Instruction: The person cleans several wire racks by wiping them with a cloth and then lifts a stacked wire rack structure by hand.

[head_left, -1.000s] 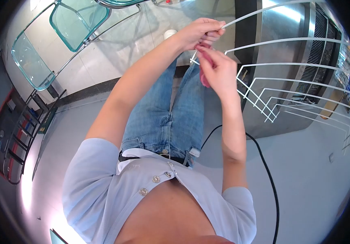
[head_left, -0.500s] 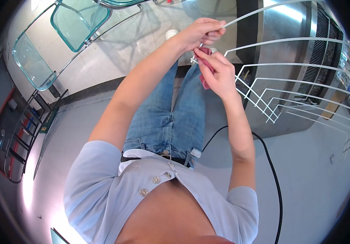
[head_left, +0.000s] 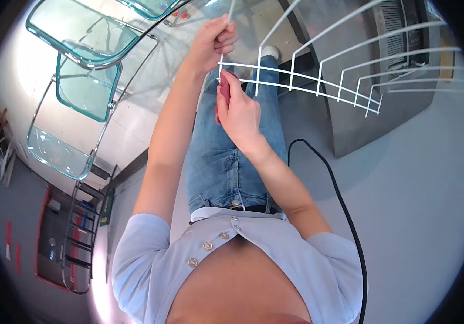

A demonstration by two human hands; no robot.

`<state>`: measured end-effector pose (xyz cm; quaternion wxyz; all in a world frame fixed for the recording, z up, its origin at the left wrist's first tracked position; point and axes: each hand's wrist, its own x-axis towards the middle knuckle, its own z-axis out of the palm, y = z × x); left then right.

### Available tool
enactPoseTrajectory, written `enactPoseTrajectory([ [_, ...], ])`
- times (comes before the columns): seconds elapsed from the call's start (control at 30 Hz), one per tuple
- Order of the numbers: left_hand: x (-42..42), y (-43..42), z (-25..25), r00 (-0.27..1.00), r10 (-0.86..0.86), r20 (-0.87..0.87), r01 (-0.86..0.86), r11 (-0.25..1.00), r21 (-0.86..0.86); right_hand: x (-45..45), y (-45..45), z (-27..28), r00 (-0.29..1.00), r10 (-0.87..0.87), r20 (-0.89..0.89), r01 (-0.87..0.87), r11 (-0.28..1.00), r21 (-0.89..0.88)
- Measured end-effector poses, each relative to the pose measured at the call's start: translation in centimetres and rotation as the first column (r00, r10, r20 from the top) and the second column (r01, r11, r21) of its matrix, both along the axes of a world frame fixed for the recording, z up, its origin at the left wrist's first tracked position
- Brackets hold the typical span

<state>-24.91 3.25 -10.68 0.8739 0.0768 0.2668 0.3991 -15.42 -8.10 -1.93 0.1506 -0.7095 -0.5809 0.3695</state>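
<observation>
A white wire rack [head_left: 319, 81] made of bent rods and two long cross rods is held up in front of my legs and reaches off to the right. The fingers of my left hand [head_left: 214, 42] are wrapped round its outermost rod, near the top of the view. Just below, my right hand [head_left: 240, 110] pinches a crumpled dark pink cloth [head_left: 224, 90] against the rack's left end, where the cross rods meet that rod. Part of the cloth is hidden behind my fingers and thumb.
Chairs with clear, teal-edged panels and chrome frames [head_left: 83, 29] stand ahead to the left. At the right is a stainless steel cabinet [head_left: 358, 127] with a vent grille. A black cable [head_left: 345, 202] runs over the grey floor [head_left: 410, 216] beside me.
The rack has swung round, its cross rods now lying closer to level. Both hands have shifted left in the view, my right hand with the cloth. The whole view has turned too.
</observation>
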Motion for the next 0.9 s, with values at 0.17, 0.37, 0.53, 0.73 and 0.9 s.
enactPoseTrajectory([
  [0.17,0.0,-1.1,0.5,0.998,0.048,-0.028,-0.048,0.999,-0.022,1.2,-0.4,0.5,0.999,-0.003,0.054,0.008,0.996,-0.089],
  [0.37,1.0,-2.4,3.7,0.978,0.107,-0.179,-0.120,0.991,-0.063,3.5,-2.6,2.8,0.949,-0.278,-0.149,0.261,0.957,-0.123],
  [0.53,1.9,-2.4,6.1,0.933,0.118,-0.339,-0.125,0.992,0.001,7.9,-6.7,5.5,0.411,-0.765,-0.497,0.777,0.579,-0.247],
  [0.73,2.6,-4.7,8.6,0.900,0.143,-0.412,-0.156,0.988,0.002,9.4,-3.9,1.8,-0.371,-0.683,-0.629,0.562,0.374,-0.738],
  [0.9,3.2,-6.0,9.9,0.833,0.196,-0.518,-0.156,0.980,0.121,9.3,-3.6,0.2,-0.442,-0.457,-0.772,0.553,0.539,-0.635],
])
